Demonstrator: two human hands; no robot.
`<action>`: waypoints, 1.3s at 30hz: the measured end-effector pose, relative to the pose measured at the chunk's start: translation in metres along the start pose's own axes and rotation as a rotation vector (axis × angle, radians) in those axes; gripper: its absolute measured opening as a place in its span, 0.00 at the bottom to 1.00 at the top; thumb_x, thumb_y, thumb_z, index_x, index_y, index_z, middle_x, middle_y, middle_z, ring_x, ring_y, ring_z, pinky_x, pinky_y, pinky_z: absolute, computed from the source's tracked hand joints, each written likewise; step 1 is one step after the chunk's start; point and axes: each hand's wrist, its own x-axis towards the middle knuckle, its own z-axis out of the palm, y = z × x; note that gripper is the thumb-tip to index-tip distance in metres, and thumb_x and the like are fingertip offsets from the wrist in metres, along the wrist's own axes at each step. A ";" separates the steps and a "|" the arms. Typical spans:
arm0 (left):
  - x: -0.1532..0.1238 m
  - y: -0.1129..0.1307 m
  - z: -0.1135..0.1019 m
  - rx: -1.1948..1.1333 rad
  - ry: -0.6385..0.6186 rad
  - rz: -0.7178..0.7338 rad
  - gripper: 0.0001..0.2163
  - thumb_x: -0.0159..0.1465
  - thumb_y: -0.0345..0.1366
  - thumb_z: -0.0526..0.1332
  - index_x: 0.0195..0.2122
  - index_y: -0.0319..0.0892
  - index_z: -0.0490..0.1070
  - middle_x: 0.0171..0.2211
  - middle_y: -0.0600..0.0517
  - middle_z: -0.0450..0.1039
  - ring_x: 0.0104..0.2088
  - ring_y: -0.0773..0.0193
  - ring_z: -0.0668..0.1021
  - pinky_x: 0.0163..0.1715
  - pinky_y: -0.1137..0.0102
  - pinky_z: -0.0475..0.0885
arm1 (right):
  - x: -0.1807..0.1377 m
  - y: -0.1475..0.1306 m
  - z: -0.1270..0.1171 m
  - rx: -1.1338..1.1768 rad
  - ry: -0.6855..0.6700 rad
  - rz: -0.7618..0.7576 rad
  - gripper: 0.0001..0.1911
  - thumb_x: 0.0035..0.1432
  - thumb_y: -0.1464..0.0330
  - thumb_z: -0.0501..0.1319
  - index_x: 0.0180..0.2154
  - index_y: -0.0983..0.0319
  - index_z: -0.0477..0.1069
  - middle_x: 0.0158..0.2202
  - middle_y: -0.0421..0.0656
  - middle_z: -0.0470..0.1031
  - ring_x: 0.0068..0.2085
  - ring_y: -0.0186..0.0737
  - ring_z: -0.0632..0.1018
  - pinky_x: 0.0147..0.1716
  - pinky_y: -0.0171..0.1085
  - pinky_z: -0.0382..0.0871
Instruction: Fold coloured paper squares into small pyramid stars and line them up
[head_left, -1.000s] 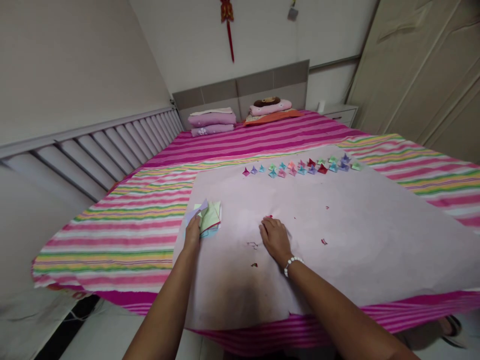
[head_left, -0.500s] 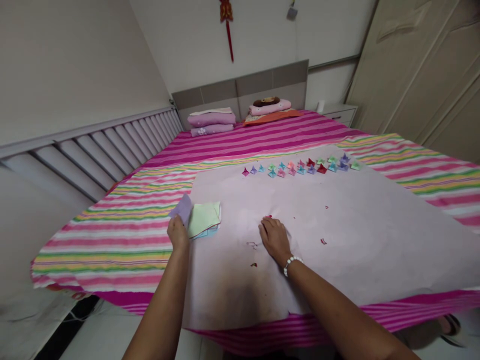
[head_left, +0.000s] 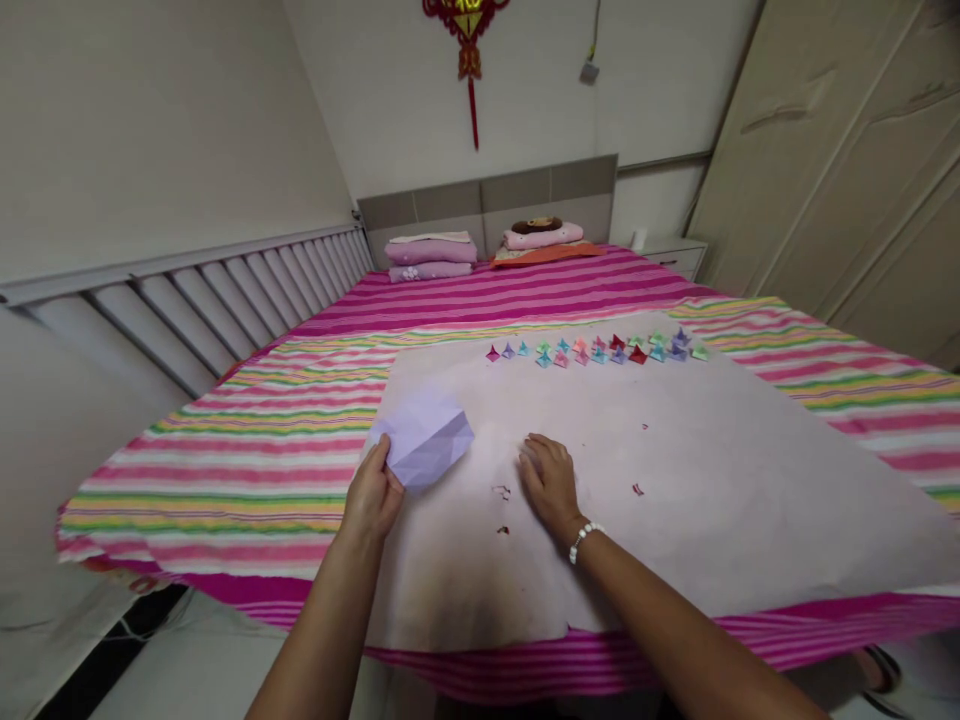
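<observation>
A creased sheet of purple paper (head_left: pixel 427 438) is pinched by its near left corner in my left hand (head_left: pixel 375 490), thumb on top. It is held over the left side of the big pale sheet (head_left: pixel 720 540) and covers the spot where the pile of coloured paper lay. My right hand (head_left: pixel 551 485), with a white bead bracelet at the wrist, rests on the pale sheet with its fingers curled downward. Whether anything lies under those fingertips is hidden. Small red scraps (head_left: pixel 502 492) lie between the two hands.
Rows of small folded paper pieces (head_left: pixel 581 352) in several colours stand along the far part of the sheet. More red scraps (head_left: pixel 637 489) lie right of my right hand. The striped bed (head_left: pixel 247 470) carries folded bedding (head_left: pixel 431 255) at its headboard (head_left: pixel 487 195).
My left hand has brought the purple paper rightward and turned it flat, so it now hides the green and blue pile. My right hand stays nearly in place. The view has tilted up slightly.
</observation>
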 end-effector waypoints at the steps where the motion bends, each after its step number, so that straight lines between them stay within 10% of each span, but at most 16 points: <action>1: -0.009 0.000 0.003 -0.006 -0.035 -0.023 0.11 0.63 0.39 0.56 0.41 0.40 0.73 0.41 0.46 0.79 0.49 0.54 0.78 0.47 0.61 0.76 | 0.000 -0.009 -0.006 0.083 0.019 0.064 0.15 0.60 0.60 0.56 0.42 0.63 0.73 0.45 0.53 0.76 0.48 0.51 0.72 0.49 0.51 0.64; 7: -0.052 -0.009 0.024 0.133 -0.228 -0.083 0.13 0.61 0.45 0.60 0.39 0.41 0.74 0.37 0.46 0.79 0.49 0.50 0.77 0.47 0.59 0.75 | -0.004 -0.060 -0.048 0.783 -0.297 0.584 0.30 0.54 0.56 0.63 0.55 0.63 0.65 0.19 0.36 0.72 0.20 0.36 0.69 0.24 0.36 0.63; 10: -0.071 -0.017 0.036 0.181 -0.367 -0.123 0.16 0.60 0.47 0.60 0.40 0.40 0.75 0.36 0.45 0.80 0.49 0.46 0.77 0.45 0.58 0.74 | -0.014 -0.070 -0.065 0.893 -0.426 0.642 0.21 0.51 0.57 0.66 0.43 0.61 0.72 0.20 0.38 0.74 0.18 0.32 0.67 0.20 0.34 0.58; 14: -0.088 -0.021 0.046 0.281 -0.466 -0.101 0.19 0.59 0.48 0.61 0.43 0.39 0.76 0.42 0.44 0.79 0.50 0.45 0.76 0.47 0.57 0.73 | -0.028 -0.068 -0.082 0.848 -0.295 0.702 0.13 0.49 0.59 0.68 0.26 0.62 0.74 0.19 0.38 0.73 0.20 0.32 0.69 0.23 0.33 0.58; 19: -0.105 -0.031 0.050 0.324 -0.239 0.163 0.26 0.54 0.42 0.68 0.55 0.46 0.68 0.60 0.45 0.65 0.62 0.50 0.65 0.61 0.58 0.58 | -0.039 -0.063 -0.099 0.840 -0.069 0.747 0.13 0.44 0.62 0.72 0.25 0.63 0.73 0.17 0.37 0.72 0.21 0.31 0.69 0.24 0.32 0.60; 23: -0.127 -0.054 0.053 0.062 -0.202 -0.102 0.37 0.49 0.40 0.72 0.60 0.47 0.60 0.66 0.41 0.54 0.64 0.48 0.62 0.61 0.55 0.59 | -0.047 -0.067 -0.103 0.899 0.055 0.757 0.12 0.44 0.63 0.72 0.27 0.62 0.73 0.17 0.35 0.71 0.20 0.30 0.68 0.22 0.31 0.59; 28: -0.150 -0.068 0.068 -0.233 -0.476 -0.524 0.22 0.52 0.45 0.70 0.45 0.39 0.72 0.55 0.39 0.71 0.58 0.47 0.71 0.60 0.53 0.60 | -0.063 -0.080 -0.094 0.955 0.037 0.729 0.12 0.44 0.65 0.72 0.28 0.62 0.72 0.17 0.34 0.70 0.19 0.29 0.68 0.21 0.31 0.60; 34: -0.148 -0.051 0.076 -0.235 -0.431 -0.398 0.18 0.56 0.37 0.68 0.46 0.36 0.72 0.43 0.43 0.79 0.50 0.51 0.78 0.55 0.56 0.69 | -0.067 -0.088 -0.098 0.946 0.071 0.749 0.28 0.41 0.66 0.73 0.46 0.60 0.70 0.26 0.36 0.77 0.22 0.30 0.71 0.23 0.32 0.64; 39: -0.151 -0.041 0.074 -0.106 -0.495 -0.343 0.17 0.56 0.40 0.68 0.44 0.35 0.75 0.41 0.42 0.80 0.48 0.50 0.78 0.51 0.56 0.71 | -0.060 -0.089 -0.111 0.977 0.000 0.781 0.16 0.41 0.64 0.74 0.33 0.62 0.75 0.27 0.39 0.78 0.29 0.36 0.76 0.34 0.36 0.70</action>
